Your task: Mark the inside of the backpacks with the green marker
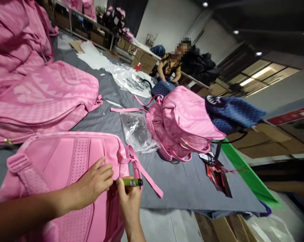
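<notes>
A pink backpack [58,151] lies with its padded, strapped back panel facing up. On that panel rests my left hand [99,178], its fingers bent and closed on the material near the side edge; its thumb is hidden. My right hand [129,195] is closed around a green marker-like stick [129,182] with black ends and a pale oval mark. The stick's thin dark tip points left, close to my left fingertips, over the side seam. A loose pink strap [149,181] trails from the backpack onto the grey cloth.
More pink backpacks [46,90] are piled at the left. Another pink backpack [184,117] stands beside a clear plastic bag [138,131], with a blue backpack [237,111] behind it. Tags [217,171] lie at the right on the grey-covered table [177,188]. A person [169,67] works farther back.
</notes>
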`<state>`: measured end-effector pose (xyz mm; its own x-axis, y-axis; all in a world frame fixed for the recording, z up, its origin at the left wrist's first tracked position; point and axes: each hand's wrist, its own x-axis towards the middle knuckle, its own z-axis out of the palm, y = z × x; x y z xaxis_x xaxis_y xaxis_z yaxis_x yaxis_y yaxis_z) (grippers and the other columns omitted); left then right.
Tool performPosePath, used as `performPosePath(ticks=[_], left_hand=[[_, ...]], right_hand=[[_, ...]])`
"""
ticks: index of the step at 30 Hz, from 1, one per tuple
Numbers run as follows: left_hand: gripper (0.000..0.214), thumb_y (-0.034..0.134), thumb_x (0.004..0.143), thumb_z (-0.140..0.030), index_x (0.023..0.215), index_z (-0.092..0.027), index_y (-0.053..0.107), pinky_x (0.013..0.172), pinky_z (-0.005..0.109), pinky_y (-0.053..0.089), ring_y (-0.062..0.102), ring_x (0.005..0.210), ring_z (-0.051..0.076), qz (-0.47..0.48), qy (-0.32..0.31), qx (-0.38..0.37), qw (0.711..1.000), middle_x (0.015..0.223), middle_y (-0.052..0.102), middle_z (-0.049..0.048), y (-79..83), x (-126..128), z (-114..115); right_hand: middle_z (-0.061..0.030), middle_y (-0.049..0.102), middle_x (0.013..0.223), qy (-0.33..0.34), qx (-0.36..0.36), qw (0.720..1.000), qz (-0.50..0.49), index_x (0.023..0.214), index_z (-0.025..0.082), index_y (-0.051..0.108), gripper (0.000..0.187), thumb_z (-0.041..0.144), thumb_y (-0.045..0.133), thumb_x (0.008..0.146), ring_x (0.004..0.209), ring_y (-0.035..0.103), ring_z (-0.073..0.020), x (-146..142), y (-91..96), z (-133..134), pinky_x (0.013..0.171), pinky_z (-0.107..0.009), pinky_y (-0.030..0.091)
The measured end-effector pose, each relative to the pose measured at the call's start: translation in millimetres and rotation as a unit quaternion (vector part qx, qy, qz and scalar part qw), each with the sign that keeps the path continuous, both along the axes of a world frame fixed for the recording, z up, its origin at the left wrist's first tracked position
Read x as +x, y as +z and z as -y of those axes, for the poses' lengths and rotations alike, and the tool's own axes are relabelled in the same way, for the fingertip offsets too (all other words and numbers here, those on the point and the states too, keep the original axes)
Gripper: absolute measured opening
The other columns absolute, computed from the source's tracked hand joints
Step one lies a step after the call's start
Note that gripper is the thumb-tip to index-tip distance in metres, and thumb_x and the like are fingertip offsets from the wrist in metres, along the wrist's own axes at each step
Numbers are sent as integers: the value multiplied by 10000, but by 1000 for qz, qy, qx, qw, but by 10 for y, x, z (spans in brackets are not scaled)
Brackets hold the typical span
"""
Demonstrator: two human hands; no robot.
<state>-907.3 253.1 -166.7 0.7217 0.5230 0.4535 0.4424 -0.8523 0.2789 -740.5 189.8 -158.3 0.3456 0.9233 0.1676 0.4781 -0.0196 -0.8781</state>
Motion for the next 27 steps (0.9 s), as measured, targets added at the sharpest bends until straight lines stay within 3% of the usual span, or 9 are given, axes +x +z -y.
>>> performPosePath(ticks=[5, 14, 18, 21, 25, 27], left_hand=[[132, 693, 870, -183, 810, -208, 578, 1175, 482, 273, 591, 979, 189, 27, 8, 9, 1000, 888, 649, -18, -38, 21, 4], [243, 823, 753, -318, 796, -206, 612, 1170, 505, 263, 596, 995, 221, -14, 22, 62, 998, 880, 652, -11, -101, 42, -17], [183, 767, 797, -331, 791, -214, 628, 1159, 526, 288, 603, 872, 208, -69, 0, 76, 995, 830, 644, -12, 87, 12, -56], [167, 703, 826, -364, 818, -206, 652, 1061, 508, 407, 623, 813, 221, -159, -34, 79, 984, 813, 663, 19, 315, 11, -119], [295, 679, 788, -455, 921, -192, 662, 927, 465, 494, 664, 858, 263, -294, -78, 8, 953, 904, 705, 70, 576, 44, -236], [291, 693, 762, -397, 950, -177, 661, 929, 454, 491, 678, 864, 269, -339, -77, -12, 937, 935, 717, 88, 655, 59, -276]], right_hand=[[-16, 643, 593, 6, 32, 999, 35, 731, 229, 619, 253, 384, 589, 930, 495, 611, -204, 19, -40, 12, 461, -316, 487], [-25, 662, 589, 6, 57, 996, 68, 730, 219, 633, 293, 411, 567, 941, 486, 622, -208, 26, -28, 2, 466, -307, 473], [-31, 642, 540, -2, 62, 994, 89, 664, 217, 624, 352, 433, 565, 935, 452, 598, -208, 32, -75, 15, 451, -307, 452], [-41, 651, 564, -14, 73, 996, 51, 682, 213, 647, 387, 492, 551, 933, 490, 619, -216, 67, -191, 13, 490, -305, 483], [-28, 609, 509, -38, 102, 994, -32, 629, 214, 636, 439, 593, 640, 850, 455, 594, -200, 80, -357, 25, 472, -282, 500], [-27, 631, 538, -62, 115, 988, -80, 738, 199, 690, 425, 607, 652, 848, 477, 609, -194, 53, -358, 103, 485, -269, 523]])
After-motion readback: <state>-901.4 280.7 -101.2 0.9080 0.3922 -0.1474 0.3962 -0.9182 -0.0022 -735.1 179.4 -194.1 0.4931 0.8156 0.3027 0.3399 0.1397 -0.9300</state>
